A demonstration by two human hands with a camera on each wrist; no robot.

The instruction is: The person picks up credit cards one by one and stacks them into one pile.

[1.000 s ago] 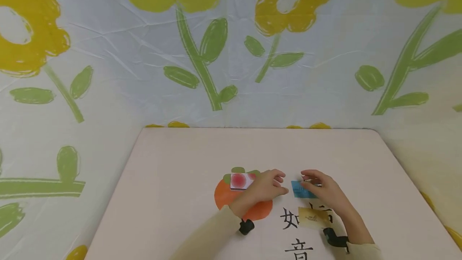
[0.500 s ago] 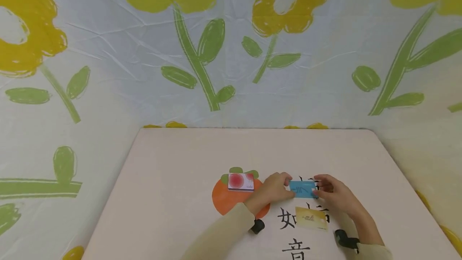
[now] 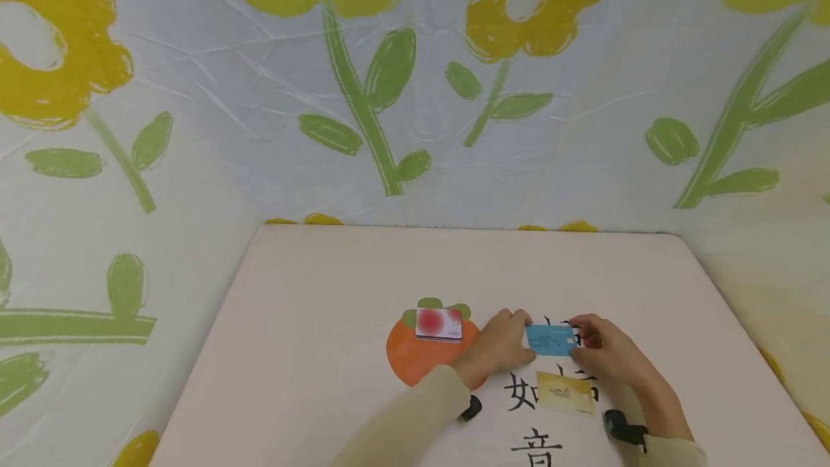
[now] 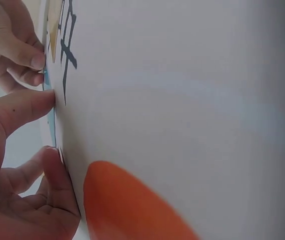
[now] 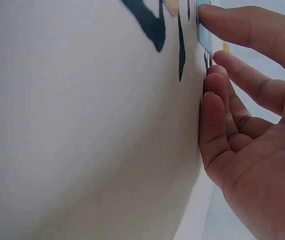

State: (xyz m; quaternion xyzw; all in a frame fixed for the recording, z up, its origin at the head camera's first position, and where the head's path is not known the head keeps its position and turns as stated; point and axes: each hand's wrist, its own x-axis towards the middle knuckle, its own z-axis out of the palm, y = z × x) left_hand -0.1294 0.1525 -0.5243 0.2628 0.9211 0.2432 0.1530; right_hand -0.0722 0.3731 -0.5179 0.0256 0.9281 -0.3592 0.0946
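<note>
A blue card (image 3: 550,340) lies flat on the table, with dark markings on its face. My left hand (image 3: 502,343) holds its left end, thumb at the near corner and a finger at the far corner. At the opposite end my right hand (image 3: 609,352) grips the card the same way. Only a thin strip of the blue card (image 5: 205,32) shows beside the thumb in the right wrist view. Just nearer to me, a yellow card (image 3: 565,393) lies over printed black characters. A small stack of cards (image 3: 439,325) with a red-dotted top sits left of my left hand.
The pale table (image 3: 311,352) bears an orange persimmon print (image 3: 415,359) under the stack and black characters (image 3: 537,447) on the right. Behind the table hangs a flower-patterned cloth (image 3: 259,128). Dark wrist cameras (image 3: 622,427) sit close to the tabletop.
My left hand has moved right, away from the card stack, to the blue card's left end. My right hand has shifted slightly right, to its right end, uncovering more of the card.
</note>
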